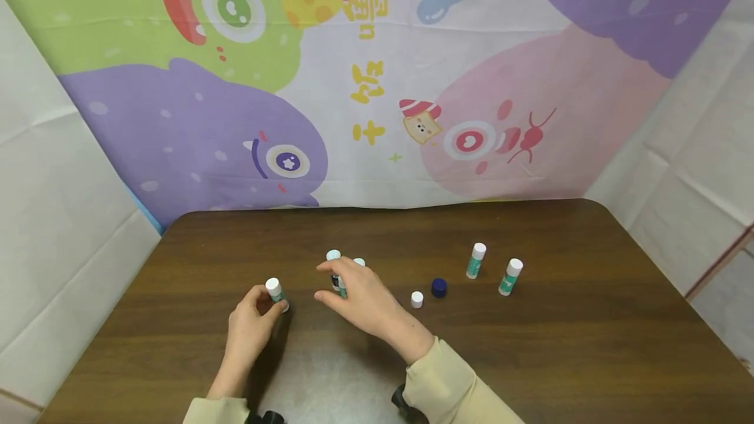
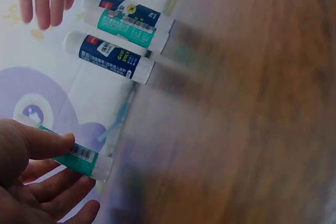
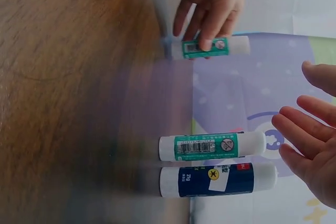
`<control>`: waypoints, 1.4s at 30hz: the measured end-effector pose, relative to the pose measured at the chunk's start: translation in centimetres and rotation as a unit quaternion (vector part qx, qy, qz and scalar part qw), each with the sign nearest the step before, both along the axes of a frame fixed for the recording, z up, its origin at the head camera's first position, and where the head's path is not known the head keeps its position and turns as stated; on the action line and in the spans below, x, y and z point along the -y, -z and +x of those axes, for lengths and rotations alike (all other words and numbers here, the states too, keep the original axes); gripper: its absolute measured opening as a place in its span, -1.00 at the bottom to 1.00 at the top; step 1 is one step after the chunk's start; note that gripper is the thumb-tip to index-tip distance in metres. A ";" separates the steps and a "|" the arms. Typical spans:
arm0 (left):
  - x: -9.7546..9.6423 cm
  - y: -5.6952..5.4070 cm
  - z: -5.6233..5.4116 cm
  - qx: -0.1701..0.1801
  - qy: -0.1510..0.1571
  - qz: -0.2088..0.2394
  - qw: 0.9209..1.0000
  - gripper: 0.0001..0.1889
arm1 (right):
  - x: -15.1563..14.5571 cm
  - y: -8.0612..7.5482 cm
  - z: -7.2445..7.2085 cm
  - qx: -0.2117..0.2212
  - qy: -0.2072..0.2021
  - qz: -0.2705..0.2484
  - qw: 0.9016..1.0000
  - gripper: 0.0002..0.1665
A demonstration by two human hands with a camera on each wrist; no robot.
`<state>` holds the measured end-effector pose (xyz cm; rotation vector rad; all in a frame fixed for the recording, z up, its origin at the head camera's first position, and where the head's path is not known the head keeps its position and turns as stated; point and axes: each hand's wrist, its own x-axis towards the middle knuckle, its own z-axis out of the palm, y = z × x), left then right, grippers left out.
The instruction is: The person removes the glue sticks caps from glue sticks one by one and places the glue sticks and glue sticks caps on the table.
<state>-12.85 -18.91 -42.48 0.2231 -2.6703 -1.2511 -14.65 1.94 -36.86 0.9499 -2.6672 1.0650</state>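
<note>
My left hand (image 1: 250,326) pinches a glue stick (image 2: 79,158) with a green label and white cap between thumb and fingers. It leans slightly, its base close to the tabletop. Spread apart, the thumb and fingers of my right hand (image 1: 368,300) hold nothing in the right wrist view. Beside that hand, upright glue sticks stand close together; the right wrist view shows one green-labelled glue stick (image 3: 197,146) and one navy-labelled glue stick (image 3: 218,179). From the head view, the right hand partly hides them. A navy glue stick (image 2: 113,57) also faces the left wrist camera.
Right of my right hand, a small white cap (image 1: 417,300) and a dark blue cap (image 1: 438,288) lie on the brown table (image 1: 589,345). Farther right stand two glue sticks, one behind (image 1: 476,260) and one in front (image 1: 510,277). A cartoon-printed cloth (image 1: 377,175) hangs behind the table.
</note>
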 end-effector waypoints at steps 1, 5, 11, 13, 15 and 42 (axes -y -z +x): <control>-0.1 -0.2 0.0 -0.006 0.005 -0.002 1.000 -0.73 | 0.0 0.1 0.0 -0.002 0.000 -0.002 1.000 -0.53; -0.6 -1.1 0.0 -0.029 0.028 -0.016 0.999 -0.74 | 0.0 0.2 -0.1 -0.012 0.001 -0.003 1.000 -0.55; -1.4 -2.8 0.5 -0.072 0.049 -0.048 0.995 -0.75 | -0.2 -0.1 -0.1 -0.015 0.002 -0.013 1.000 -0.56; -1.7 -3.4 0.5 -0.097 0.053 -0.070 0.991 -0.75 | -0.4 -0.2 -0.2 -0.015 0.002 -0.025 1.000 -0.56; -2.1 -4.0 0.5 -0.118 0.054 -0.094 0.987 -0.75 | -0.7 -0.2 -0.3 -0.014 0.000 -0.038 0.999 -0.55; -7.7 -6.6 0.3 -0.216 0.122 -0.159 0.955 -0.67 | -3.9 0.3 -0.3 0.001 0.044 -0.153 0.987 -0.72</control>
